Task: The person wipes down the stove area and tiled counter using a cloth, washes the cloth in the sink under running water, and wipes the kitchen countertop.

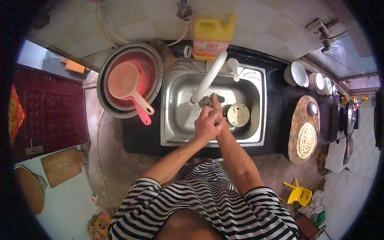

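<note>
Both hands are wet and pressed together over the stainless steel sink [180, 120]. My left hand [206, 123] curls its fingers around part of my right hand [218, 115]. One finger of the right hand points away from me; the rest of that hand is partly covered, and whether it holds anything is hidden. Just beyond the fingers, a grey-brown crumpled cloth or scrubber [207, 101] lies in the basin, close to the white faucet spout [209, 78]. To the right of my hands sits a pale bowl [238, 115] with green food scraps in it.
Nested basins [100, 90] with a pink dipper [124, 79] stand left of the sink. Behind it are a yellow detergent jug [213, 39] and the faucet handle [235, 69]. At right are stacked bowls [297, 73] and a wooden board [303, 111] bearing a flatbread [307, 140] and a metal ladle [313, 108].
</note>
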`<state>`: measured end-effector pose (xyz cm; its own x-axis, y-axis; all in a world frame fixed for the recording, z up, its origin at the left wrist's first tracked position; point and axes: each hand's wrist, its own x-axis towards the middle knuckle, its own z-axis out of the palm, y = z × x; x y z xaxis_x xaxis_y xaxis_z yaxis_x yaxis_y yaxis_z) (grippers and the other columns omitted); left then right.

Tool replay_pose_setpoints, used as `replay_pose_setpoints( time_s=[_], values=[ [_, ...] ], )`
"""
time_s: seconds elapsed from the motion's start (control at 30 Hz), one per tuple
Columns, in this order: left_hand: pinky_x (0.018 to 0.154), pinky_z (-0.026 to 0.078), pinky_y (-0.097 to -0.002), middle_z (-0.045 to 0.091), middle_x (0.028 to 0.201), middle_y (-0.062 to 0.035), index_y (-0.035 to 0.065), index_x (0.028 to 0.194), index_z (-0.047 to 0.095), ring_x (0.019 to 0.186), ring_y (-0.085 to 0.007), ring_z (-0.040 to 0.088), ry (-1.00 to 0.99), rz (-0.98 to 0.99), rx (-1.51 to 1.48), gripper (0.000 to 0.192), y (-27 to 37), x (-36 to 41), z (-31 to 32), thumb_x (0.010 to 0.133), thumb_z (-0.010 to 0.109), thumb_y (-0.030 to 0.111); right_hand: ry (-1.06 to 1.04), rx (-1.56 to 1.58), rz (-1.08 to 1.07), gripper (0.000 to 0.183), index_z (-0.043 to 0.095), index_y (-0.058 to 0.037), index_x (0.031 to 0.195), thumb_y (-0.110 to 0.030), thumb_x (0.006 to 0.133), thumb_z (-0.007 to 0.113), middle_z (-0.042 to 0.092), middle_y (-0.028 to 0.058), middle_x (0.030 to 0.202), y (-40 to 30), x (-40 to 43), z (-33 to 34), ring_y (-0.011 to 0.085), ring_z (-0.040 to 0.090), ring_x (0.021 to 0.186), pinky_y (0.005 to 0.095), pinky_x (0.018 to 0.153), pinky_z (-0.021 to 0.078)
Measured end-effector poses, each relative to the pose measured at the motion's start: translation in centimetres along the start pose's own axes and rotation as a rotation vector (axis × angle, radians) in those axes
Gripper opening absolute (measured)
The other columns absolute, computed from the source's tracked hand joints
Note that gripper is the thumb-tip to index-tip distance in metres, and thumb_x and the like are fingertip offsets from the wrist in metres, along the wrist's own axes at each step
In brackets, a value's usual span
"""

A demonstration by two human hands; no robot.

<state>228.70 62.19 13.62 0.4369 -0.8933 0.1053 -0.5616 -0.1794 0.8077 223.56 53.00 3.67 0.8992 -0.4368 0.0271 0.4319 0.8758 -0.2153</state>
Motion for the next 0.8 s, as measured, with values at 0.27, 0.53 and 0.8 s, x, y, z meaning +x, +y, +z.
replay_pose_setpoints(
  time_s=[0.27,0.53,0.8],
  values=[
    [0.07,0.047,-0.0438,0.06,0.082,-0.0126,0.0102,0.089,0.061,0.082,-0.034,0.059,0.081,-0.041,-0.002,0.022,-5.8,7.8,-2.9,0.07,0.068,0.016,0.659,-0.542,0.07,0.053,0.042,-0.0114,0.128,-0.046,0.089,0.05,0.052,0.0077,0.12,1.8,-0.9,8.0,0.0258,0.054,0.107,0.0475,0.089,0.0452],
    [0.068,0.048,-0.0422,0.061,0.078,-0.0141,0.0081,0.077,0.065,0.073,-0.0337,0.059,-0.029,0.524,-0.143,0.01,3.0,0.1,-0.1,0.073,0.066,0.017,0.717,0.072,0.209,0.047,0.054,-0.0137,0.11,-0.054,0.086,0.05,0.059,0.0134,0.101,0.4,-3.9,-1.8,0.0296,0.057,0.092,0.0449,0.076,0.0473],
    [0.066,0.049,-0.0417,0.061,0.076,-0.0122,0.0095,0.079,0.064,0.073,-0.0326,0.061,0.12,-0.38,-0.056,0.017,-3.4,6.3,-2.0,0.071,0.068,0.024,0.666,-0.353,-0.064,0.035,0.053,-0.0092,0.109,-0.032,0.082,0.056,0.057,0.0116,0.095,3.6,0.7,7.2,0.0283,0.056,0.085,0.0435,0.071,0.0467]
  ],
)
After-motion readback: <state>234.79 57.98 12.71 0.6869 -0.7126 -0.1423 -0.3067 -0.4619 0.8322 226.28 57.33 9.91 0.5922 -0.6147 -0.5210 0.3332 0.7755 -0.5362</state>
